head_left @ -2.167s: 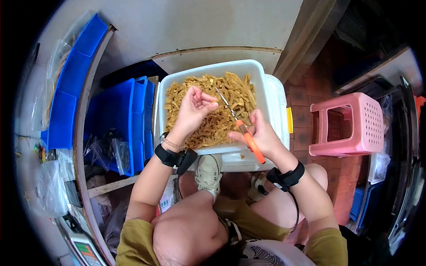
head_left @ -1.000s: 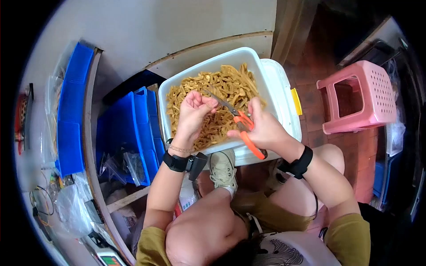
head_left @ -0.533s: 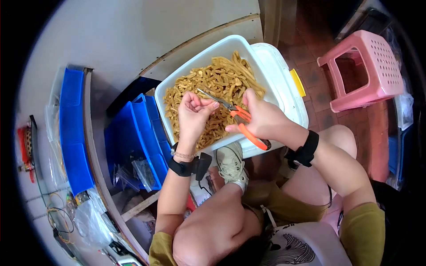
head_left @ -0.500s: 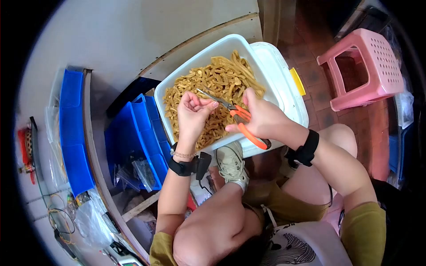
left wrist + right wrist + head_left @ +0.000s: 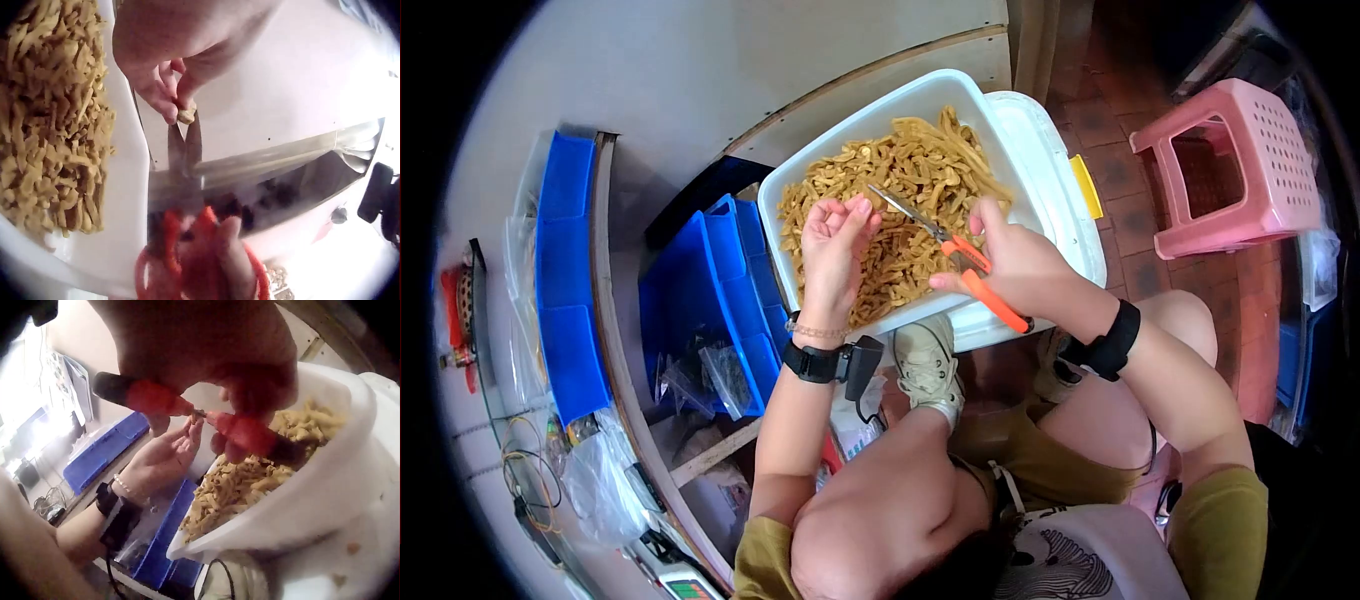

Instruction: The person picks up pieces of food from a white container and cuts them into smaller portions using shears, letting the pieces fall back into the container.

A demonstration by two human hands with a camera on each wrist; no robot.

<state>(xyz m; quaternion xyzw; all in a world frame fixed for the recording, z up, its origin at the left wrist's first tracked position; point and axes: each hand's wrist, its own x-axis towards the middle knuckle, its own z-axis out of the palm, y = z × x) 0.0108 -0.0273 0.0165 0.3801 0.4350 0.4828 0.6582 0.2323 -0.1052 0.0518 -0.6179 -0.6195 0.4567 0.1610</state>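
Over a white tub (image 5: 794,176) filled with brown dried strips (image 5: 920,165), the left hand (image 5: 834,250) pinches a small brown piece (image 5: 187,114) between thumb and fingertips. The right hand (image 5: 1022,262) grips orange-handled scissors (image 5: 992,300), its fingers round the handles. In the left wrist view the scissor blades (image 5: 185,147) stand slightly apart, their tips at the pinched piece. The right wrist view shows the red-looking handles (image 5: 244,433) spread, with the left hand (image 5: 167,459) beyond them.
A white lid with a yellow clip (image 5: 1086,187) lies right of the tub. Blue bins (image 5: 700,290) stand at the left, and a pink stool (image 5: 1240,170) at the right. The person's shoe (image 5: 924,362) is close to the tub's near edge.
The head view has turned and shifted. The scissors have moved slightly right relative to the left hand since half a second ago, and the left fingertips have lifted a little.
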